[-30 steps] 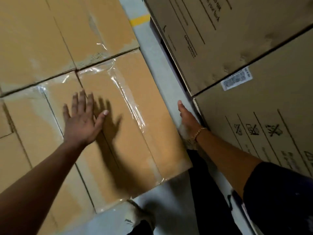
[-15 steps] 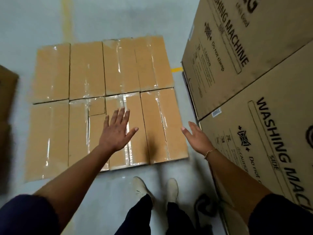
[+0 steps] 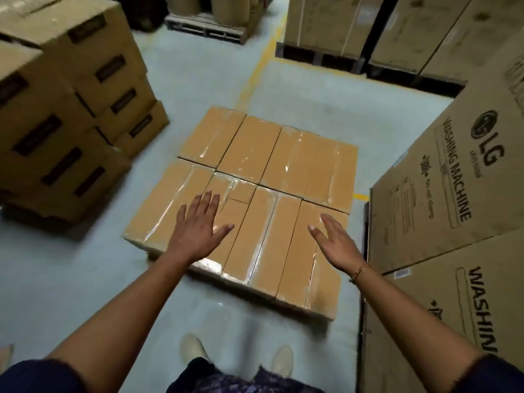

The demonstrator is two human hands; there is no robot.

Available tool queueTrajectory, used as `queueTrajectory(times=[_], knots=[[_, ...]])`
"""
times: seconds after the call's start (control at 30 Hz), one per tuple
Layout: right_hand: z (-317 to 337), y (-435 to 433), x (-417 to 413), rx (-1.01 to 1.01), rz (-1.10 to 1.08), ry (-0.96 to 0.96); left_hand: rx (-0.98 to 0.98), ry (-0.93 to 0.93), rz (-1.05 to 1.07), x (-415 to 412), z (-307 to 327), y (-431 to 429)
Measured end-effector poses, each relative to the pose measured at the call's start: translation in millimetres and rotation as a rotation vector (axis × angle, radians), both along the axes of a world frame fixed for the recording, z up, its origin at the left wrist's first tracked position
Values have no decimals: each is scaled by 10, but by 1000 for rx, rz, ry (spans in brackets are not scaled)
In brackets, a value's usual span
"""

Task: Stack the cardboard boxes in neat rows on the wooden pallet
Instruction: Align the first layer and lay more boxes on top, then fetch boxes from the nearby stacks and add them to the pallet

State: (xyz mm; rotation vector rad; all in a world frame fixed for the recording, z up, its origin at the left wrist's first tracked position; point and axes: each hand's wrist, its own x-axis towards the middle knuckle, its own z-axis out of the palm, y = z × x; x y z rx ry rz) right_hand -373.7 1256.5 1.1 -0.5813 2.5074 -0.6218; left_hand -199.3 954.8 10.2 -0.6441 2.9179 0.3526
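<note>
A: The left hand is reaching forward with its palm down and its fingers straight and spread, and it is gripping nothing. The right hand is doing the same, with its thumb held apart.

B: Are they pressing on anything?

A: Both are hanging over the near row of boxes, but I cannot tell whether they are touching.

B: What is taking up the most room?

A: Tall washing machine cartons are standing at the right, just beside the boxes. At the left, a blurred pile of brown cartons is rising in several tiers, set apart across the grey floor.

B: Where are the task's boxes lying?

A: The taped cardboard boxes are lying flat in two rows in the middle, with their sides touching. Whatever is carrying them is hiding underneath.

B: Anything smaller?

A: A wooden pallet is sitting far off at the top. Pale shoes are showing at the bottom edge. A gold bracelet is circling the right wrist.
</note>
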Motion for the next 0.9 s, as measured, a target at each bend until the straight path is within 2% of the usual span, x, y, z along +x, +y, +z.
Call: queueTrajectory(times=[0.23,0.53,0.73,0.9], knots=[[123,-1631,497,-44,208,9,28,35,223,1130,143,-1148],[351,-3822,1454,-184,310,-18,38,125,441,2507,401,-2879],[459,-4937,1769,-232,410,-80,104,209,608,2894,429,-3697],[410,-5876,1781,-261,453,-160,105,204,641,3010,376,-4422]])
